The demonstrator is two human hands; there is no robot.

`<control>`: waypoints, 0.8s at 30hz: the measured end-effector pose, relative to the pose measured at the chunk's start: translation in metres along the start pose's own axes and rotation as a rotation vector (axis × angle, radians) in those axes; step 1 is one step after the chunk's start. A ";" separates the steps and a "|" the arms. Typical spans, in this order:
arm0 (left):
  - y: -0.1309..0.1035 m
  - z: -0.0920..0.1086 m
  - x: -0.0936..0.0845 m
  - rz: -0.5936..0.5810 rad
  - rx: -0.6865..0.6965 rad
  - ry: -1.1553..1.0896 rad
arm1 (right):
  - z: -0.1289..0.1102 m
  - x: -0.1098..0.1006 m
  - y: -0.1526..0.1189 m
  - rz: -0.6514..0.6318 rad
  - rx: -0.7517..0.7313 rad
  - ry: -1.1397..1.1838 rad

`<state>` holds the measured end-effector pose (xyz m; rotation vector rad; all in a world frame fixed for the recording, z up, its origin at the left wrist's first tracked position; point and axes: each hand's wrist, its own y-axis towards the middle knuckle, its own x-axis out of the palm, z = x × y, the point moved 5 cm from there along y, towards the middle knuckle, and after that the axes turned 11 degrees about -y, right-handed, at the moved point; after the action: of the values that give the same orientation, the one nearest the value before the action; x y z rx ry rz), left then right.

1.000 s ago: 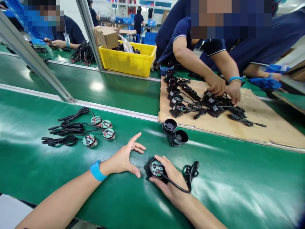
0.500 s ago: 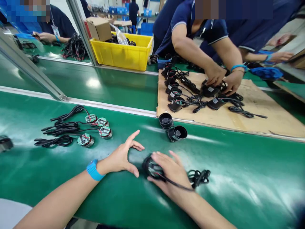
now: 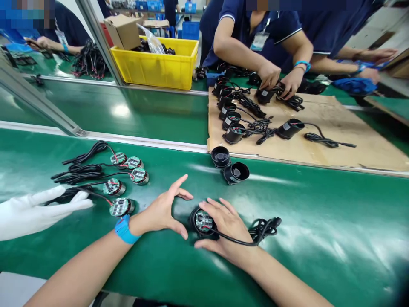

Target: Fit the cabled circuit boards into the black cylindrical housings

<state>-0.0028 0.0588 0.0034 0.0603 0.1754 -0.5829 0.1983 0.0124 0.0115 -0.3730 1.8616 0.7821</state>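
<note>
My left hand (image 3: 166, 212) is open and holds nothing, with thumb and fingers spread to the left of a round black housing (image 3: 194, 221). A green circuit board (image 3: 203, 221) sits inside that housing, facing up. My right hand (image 3: 228, 228) is curled round the housing's right side, fingers on the rim and thumb at the near side. From the board a black cable (image 3: 234, 243) crosses the back of this hand to a coiled bundle (image 3: 265, 228) on its right. Two housings (image 3: 236, 172) without boards stand beyond my hands on the green bench (image 3: 306, 221).
To the left lie several round motors with circuit boards (image 3: 139, 175) and coiled cables. A co-worker's white-gloved hand (image 3: 41, 209) reaches in beside them. Across the bench, another person's hands (image 3: 277, 81) work over cardboard (image 3: 345, 128) holding cabled housings. A yellow bin (image 3: 156, 66) stands behind.
A white-gloved hand has appeared at left, beside one more motor with its cable. The housing under my right hand, blurred before, is sharp now. The co-worker's hands opposite have moved back with a housing.
</note>
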 end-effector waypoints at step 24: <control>-0.004 -0.005 -0.002 -0.041 -0.049 0.098 | -0.003 -0.034 -0.003 0.347 -0.035 0.057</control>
<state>-0.0075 0.0575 -0.0014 0.0376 0.2869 -0.6168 0.2122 0.0053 0.0422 -0.0931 1.9962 1.0462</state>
